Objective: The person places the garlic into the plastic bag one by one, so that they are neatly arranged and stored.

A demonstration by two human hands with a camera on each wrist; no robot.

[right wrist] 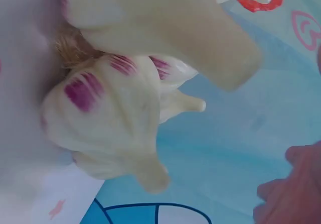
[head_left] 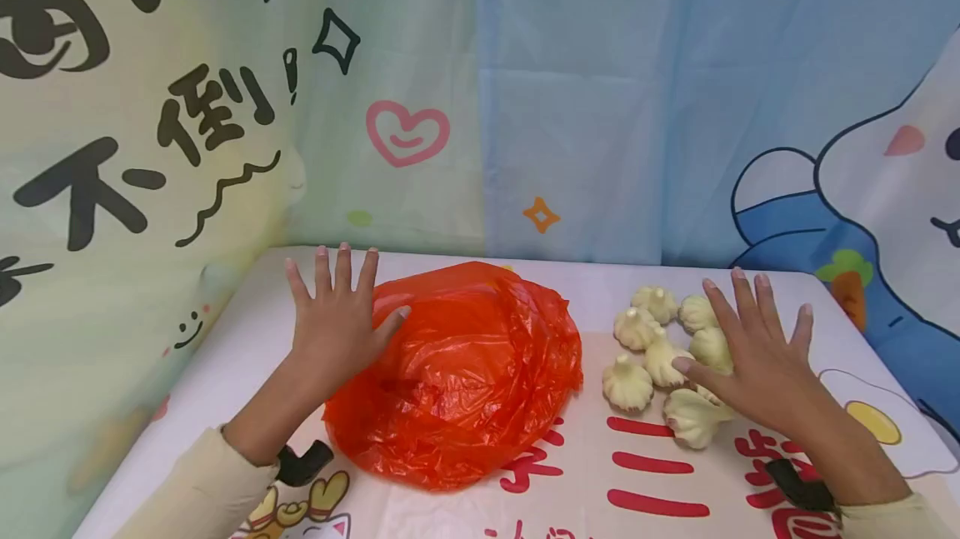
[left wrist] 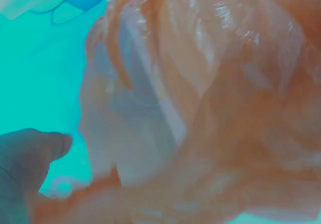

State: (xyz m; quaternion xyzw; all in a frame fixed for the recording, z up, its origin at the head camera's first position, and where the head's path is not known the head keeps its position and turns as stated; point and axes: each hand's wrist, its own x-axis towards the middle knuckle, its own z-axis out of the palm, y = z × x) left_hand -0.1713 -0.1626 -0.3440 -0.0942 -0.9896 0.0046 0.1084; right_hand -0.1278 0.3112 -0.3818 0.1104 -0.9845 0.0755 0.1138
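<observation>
A crinkled red plastic bag (head_left: 465,372) lies spread in a rounded heap on the table, left of centre. My left hand (head_left: 333,318) hovers at its left edge, fingers straight and spread, the thumb overlapping the bag in the head view. To the right, several pale garlic bulbs (head_left: 626,382) sit in a loose cluster. Over the right side of that cluster is my right hand (head_left: 765,356), fingers fanned out and holding nothing; it hides part of some bulbs. Up close in the right wrist view, a garlic bulb (right wrist: 110,113) shows purple streaks and a thick stem.
The table (head_left: 585,293) has a white cover with a printed pink panel carrying red characters. A patterned cloth (head_left: 570,106) hangs right behind the table's far edge, and another printed cloth (head_left: 150,289) runs along the left side. Dark straps (head_left: 303,464) circle both wrists.
</observation>
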